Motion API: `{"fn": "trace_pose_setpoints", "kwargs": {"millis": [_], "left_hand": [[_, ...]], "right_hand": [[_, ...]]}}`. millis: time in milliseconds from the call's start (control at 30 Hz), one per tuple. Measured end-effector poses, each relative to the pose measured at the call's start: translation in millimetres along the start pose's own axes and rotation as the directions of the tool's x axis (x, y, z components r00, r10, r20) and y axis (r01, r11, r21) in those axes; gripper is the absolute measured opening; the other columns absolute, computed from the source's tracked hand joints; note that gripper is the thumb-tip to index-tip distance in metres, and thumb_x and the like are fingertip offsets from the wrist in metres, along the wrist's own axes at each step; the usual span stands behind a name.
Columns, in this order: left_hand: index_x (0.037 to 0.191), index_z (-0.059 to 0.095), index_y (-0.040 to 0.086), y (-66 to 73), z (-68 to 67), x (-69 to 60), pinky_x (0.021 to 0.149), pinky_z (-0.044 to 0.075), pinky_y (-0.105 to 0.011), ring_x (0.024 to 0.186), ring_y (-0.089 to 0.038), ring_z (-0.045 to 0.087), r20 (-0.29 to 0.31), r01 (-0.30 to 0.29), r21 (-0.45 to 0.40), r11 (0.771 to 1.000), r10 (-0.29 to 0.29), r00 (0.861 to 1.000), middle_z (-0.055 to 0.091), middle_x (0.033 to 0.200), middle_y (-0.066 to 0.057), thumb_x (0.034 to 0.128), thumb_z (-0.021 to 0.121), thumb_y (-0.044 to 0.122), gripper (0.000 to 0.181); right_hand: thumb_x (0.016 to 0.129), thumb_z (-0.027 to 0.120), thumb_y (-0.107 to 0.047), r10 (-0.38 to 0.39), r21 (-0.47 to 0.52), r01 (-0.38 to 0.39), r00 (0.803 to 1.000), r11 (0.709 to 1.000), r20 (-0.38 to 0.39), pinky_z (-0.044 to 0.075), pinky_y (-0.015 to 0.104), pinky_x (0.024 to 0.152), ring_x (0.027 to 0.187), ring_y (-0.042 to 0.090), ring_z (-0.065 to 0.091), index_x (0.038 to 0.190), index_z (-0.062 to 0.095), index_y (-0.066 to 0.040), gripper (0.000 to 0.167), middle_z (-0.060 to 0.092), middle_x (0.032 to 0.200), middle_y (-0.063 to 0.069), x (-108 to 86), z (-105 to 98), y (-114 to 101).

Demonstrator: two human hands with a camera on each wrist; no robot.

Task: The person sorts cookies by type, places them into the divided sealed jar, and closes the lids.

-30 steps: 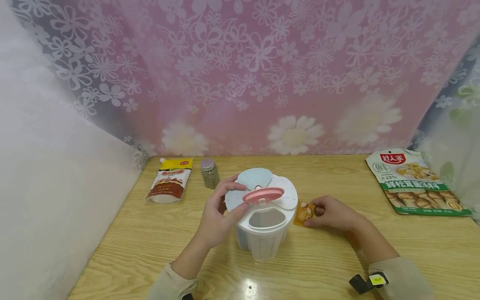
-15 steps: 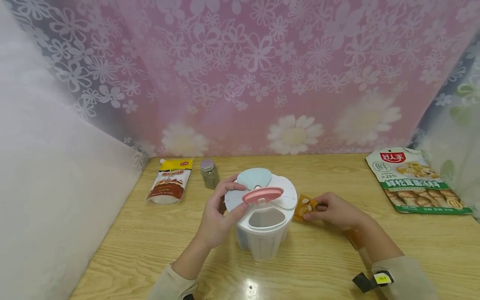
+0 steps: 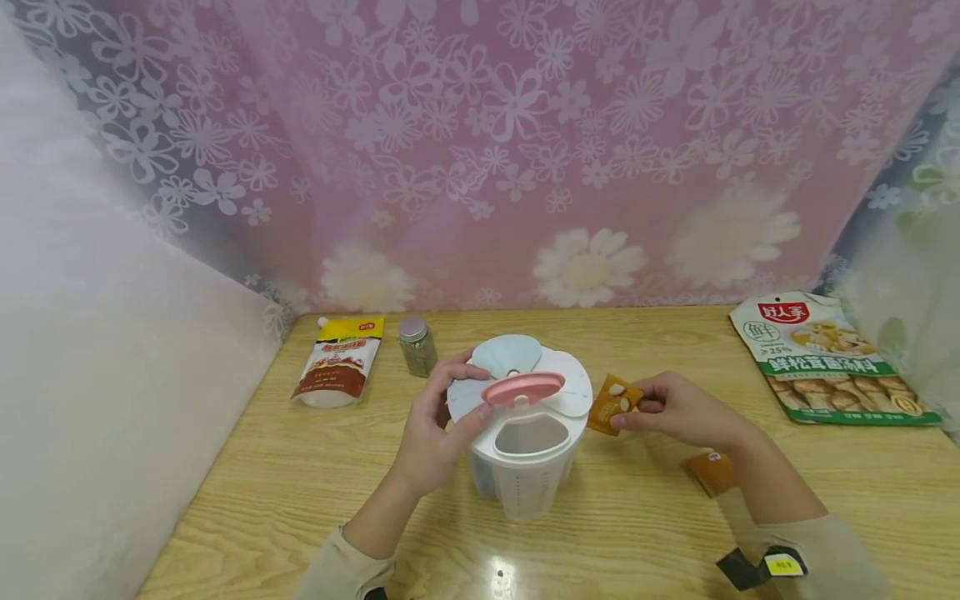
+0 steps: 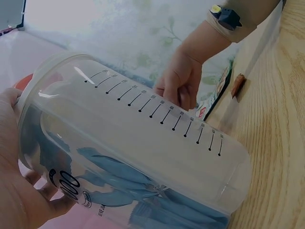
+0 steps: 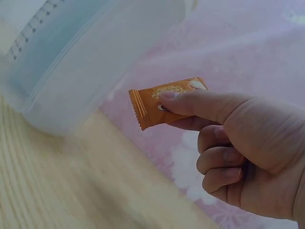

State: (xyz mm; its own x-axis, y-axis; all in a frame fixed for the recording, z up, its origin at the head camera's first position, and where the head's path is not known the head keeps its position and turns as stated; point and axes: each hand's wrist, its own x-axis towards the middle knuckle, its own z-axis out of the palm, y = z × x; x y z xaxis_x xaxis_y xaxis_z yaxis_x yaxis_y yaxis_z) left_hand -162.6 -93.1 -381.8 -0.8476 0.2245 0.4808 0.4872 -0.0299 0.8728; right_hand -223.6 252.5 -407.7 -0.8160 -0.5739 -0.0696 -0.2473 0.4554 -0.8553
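A clear divided storage container (image 3: pixel 528 492) with a white lid stands upright on the table, and blue packets (image 4: pixel 176 200) show inside one compartment. Its pink flap (image 3: pixel 523 387) is raised over an uncovered compartment opening. My left hand (image 3: pixel 435 437) grips the lid from the left, thumb on top near the pink flap. Just right of the container, my right hand (image 3: pixel 678 408) pinches a small orange sachet (image 5: pixel 164 102) between thumb and index finger. The other fingers of that hand are curled in. Another orange-brown sachet (image 3: pixel 712 472) lies on the table beside the right forearm.
At the back left are a yellow, white and brown pouch (image 3: pixel 341 362) and a small jar (image 3: pixel 417 346) with a metal lid. A large green and white mushroom bag (image 3: pixel 832 362) lies at the right. A floral curtain (image 3: pixel 480 167) hangs behind the table (image 3: pixel 600 542).
My right hand has lifted the orange sachet upward beside the container and moved slightly back. The second sachet has come into view by the forearm. My left hand stays on the lid.
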Motion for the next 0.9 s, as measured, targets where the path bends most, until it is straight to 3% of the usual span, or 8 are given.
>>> {"fn": "trace_pose_setpoints", "kwargs": {"millis": [167, 300, 400, 533, 633, 700, 800, 900], "left_hand": [[0.12, 0.056, 0.002, -2.0, 0.3, 0.0, 0.102, 0.047, -0.028, 0.138, -0.035, 0.042, 0.008, -0.005, 0.001, 1.0, 0.005, 1.0, 0.043, 0.147, -0.017, 0.0908, 0.063, 0.011, 0.032], [0.121, 0.055, 0.003, -2.3, 0.4, 0.2, 0.104, 0.046, -0.029, 0.138, -0.034, 0.042, 0.021, 0.004, 0.023, 1.0, -0.005, 1.0, 0.042, 0.148, -0.015, 0.092, 0.062, 0.013, 0.031], [0.121, 0.054, 0.004, -1.6, 0.6, 0.6, 0.104, 0.046, -0.03, 0.138, -0.035, 0.042, 0.027, 0.009, 0.021, 1.0, -0.01, 1.0, 0.041, 0.148, -0.015, 0.0922, 0.062, 0.015, 0.032], [0.122, 0.053, 0.004, -1.1, 1.0, 1.1, 0.103, 0.047, -0.03, 0.137, -0.034, 0.042, 0.028, 0.01, 0.016, 1.0, -0.011, 1.0, 0.04, 0.149, -0.015, 0.0922, 0.061, 0.015, 0.033], [0.122, 0.053, 0.004, -1.4, 1.2, 0.8, 0.103, 0.047, -0.029, 0.137, -0.034, 0.043, 0.027, 0.008, 0.015, 1.0, -0.009, 1.0, 0.04, 0.148, -0.015, 0.0922, 0.061, 0.015, 0.033], [0.122, 0.053, 0.004, -1.7, 1.3, 0.5, 0.103, 0.046, -0.029, 0.137, -0.034, 0.042, 0.025, 0.008, 0.015, 1.0, -0.009, 1.0, 0.04, 0.148, -0.016, 0.0921, 0.061, 0.015, 0.033], [0.122, 0.053, 0.003, -2.0, 1.2, -0.1, 0.104, 0.046, -0.027, 0.137, -0.034, 0.042, 0.023, 0.01, 0.012, 1.0, -0.011, 1.0, 0.04, 0.149, -0.016, 0.0921, 0.062, 0.014, 0.033], [0.122, 0.052, 0.003, -1.7, 1.2, 0.0, 0.104, 0.045, -0.027, 0.137, -0.034, 0.042, 0.019, 0.006, 0.008, 1.0, -0.006, 1.0, 0.04, 0.149, -0.016, 0.0918, 0.061, 0.014, 0.033]], "right_hand": [[0.094, 0.069, -0.022, -0.042, 0.005, 0.043, 0.999, 0.999, -0.015, 0.051, 0.025, 0.063, 0.068, 0.007, 0.057, 0.105, 0.073, -0.007, 0.018, 0.075, 0.086, 0.004, -7.8, -4.4, -14.0], [0.094, 0.069, -0.021, -0.073, -0.015, 0.072, 0.996, 0.997, -0.054, 0.042, 0.025, 0.054, 0.053, 0.008, 0.035, 0.1, 0.073, -0.012, 0.012, 0.05, 0.059, -0.005, -15.0, -5.7, -23.3], [0.093, 0.069, -0.019, -0.095, -0.012, 0.095, 0.993, 0.995, -0.072, 0.04, 0.028, 0.052, 0.051, 0.013, 0.027, 0.1, 0.074, -0.013, 0.01, 0.036, 0.056, -0.002, -20.3, -6.6, -30.7], [0.094, 0.067, -0.011, -0.146, 0.044, 0.15, 0.986, 0.988, -0.081, 0.039, 0.03, 0.052, 0.052, 0.021, 0.027, 0.103, 0.074, -0.009, 0.011, 0.033, 0.057, 0.003, -26.8, -8.5, -39.5], [0.095, 0.062, 0.001, -0.215, 0.146, 0.224, 0.974, 0.964, -0.075, 0.038, 0.031, 0.053, 0.054, 0.025, 0.027, 0.099, 0.071, -0.005, 0.011, 0.031, 0.061, 0.004, -30.6, -9.5, -43.1], [0.095, 0.058, 0.006, -0.253, 0.219, 0.262, 0.965, 0.94, -0.07, 0.041, 0.03, 0.056, 0.056, 0.025, 0.032, 0.099, 0.071, -0.005, 0.018, 0.043, 0.062, -0.001, -32.9, -9.8, -45.1], [0.094, 0.054, 0.013, -0.307, 0.309, 0.314, 0.949, 0.898, -0.071, 0.04, 0.031, 0.056, 0.057, 0.024, 0.032, 0.103, 0.072, -0.007, 0.029, 0.044, 0.063, -0.002, -35.4, -8.3, -49.5], [0.093, 0.054, 0.014, -0.329, 0.331, 0.34, 0.94, 0.88, -0.089, 0.034, 0.032, 0.051, 0.054, 0.023, 0.026, 0.108, 0.073, -0.008, 0.032, 0.032, 0.061, 0.002, -37.0, -3.1, -57.6]]}}
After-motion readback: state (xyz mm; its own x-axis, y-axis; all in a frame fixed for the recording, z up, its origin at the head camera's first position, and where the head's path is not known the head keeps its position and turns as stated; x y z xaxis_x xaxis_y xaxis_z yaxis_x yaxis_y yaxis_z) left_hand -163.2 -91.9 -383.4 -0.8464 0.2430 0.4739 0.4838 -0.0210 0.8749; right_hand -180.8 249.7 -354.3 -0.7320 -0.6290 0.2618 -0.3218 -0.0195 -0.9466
